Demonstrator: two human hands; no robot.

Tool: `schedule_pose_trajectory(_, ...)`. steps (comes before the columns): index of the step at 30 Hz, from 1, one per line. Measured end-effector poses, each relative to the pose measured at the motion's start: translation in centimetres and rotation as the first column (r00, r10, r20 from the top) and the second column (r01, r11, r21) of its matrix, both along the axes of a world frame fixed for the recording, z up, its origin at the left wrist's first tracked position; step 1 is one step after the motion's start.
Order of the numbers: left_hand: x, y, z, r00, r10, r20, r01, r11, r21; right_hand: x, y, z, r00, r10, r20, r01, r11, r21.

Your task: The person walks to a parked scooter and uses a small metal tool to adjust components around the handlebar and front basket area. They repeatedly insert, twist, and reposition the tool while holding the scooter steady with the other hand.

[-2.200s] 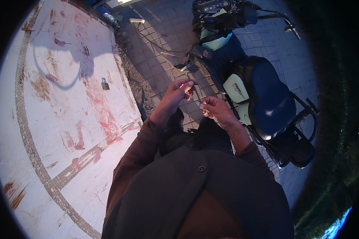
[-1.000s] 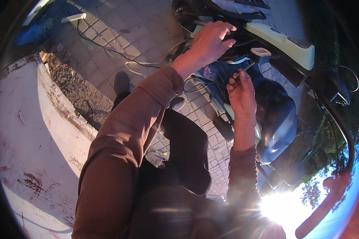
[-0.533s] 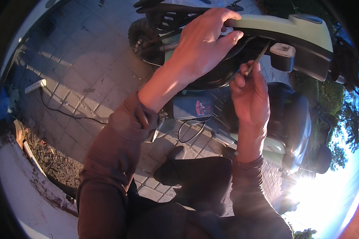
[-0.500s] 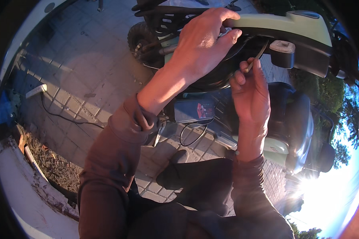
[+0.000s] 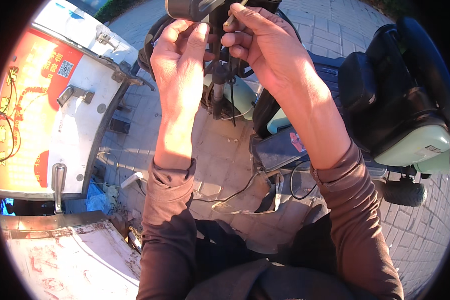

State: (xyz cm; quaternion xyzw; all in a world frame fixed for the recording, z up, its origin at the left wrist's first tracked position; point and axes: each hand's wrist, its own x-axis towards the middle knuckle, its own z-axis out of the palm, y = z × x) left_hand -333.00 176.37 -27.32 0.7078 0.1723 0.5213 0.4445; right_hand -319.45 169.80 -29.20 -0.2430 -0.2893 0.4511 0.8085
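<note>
My right hand [image 5: 272, 52] pinches a thin tool with a yellowish handle [image 5: 229, 20] between thumb and fingers; its far end runs up out of view. Beside it, my left hand [image 5: 177, 62] is closed, thumb raised against curled fingers. What it grips at the dark front parts is hidden. Both hands are over the front end of a black and pale green scooter, close to a rounded black part [image 5: 182, 9]. Below them stand a dark front strut [image 5: 218, 90] and a pale green fender [image 5: 243, 97].
A dark grey box [image 5: 275, 152] with a red sticker and a black cable [image 5: 293, 186] lies near my legs. The scooter's black seat [image 5: 392, 80] is at the right. White panels with a red and orange poster [image 5: 32, 120] stand at the left. A white plug-like block [image 5: 131, 180] rests on the paving.
My view has swung, bringing the white panels in at the left. My left hand has left the pale green panel and is now next to my right hand, which still holds the thin tool.
</note>
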Motion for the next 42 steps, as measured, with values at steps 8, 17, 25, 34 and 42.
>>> schedule_pose_trajectory(8,0.8,1.0,-0.1,0.996,-0.048,0.077,0.044,0.998,0.044,-0.5,0.1,-0.4,0.997,0.024,0.071,-0.027,0.999,0.041)
schedule_pose_trajectory(17,0.3,2.3,0.4,0.998,0.003,0.065,-0.006,0.999,0.052,-0.4,0.5,-0.3,0.990,-0.034,0.136,0.044,0.997,-0.071)
schedule_pose_trajectory(25,-0.2,2.7,-0.3,0.990,-0.078,0.120,0.070,0.995,0.064,2.6,2.3,0.3,0.998,-0.052,0.023,0.053,0.998,-0.040)
schedule_pose_trajectory(34,1.2,0.4,-1.1,0.999,0.036,0.036,-0.041,0.990,0.138,2.6,3.6,0.0,0.967,-0.250,-0.038,0.246,0.964,-0.101)
schedule_pose_trajectory(42,3.5,-0.4,0.0,1.000,0.029,0.011,-0.030,0.996,0.082,0.2,4.3,0.6,0.931,-0.288,-0.223,0.271,0.957,-0.103)
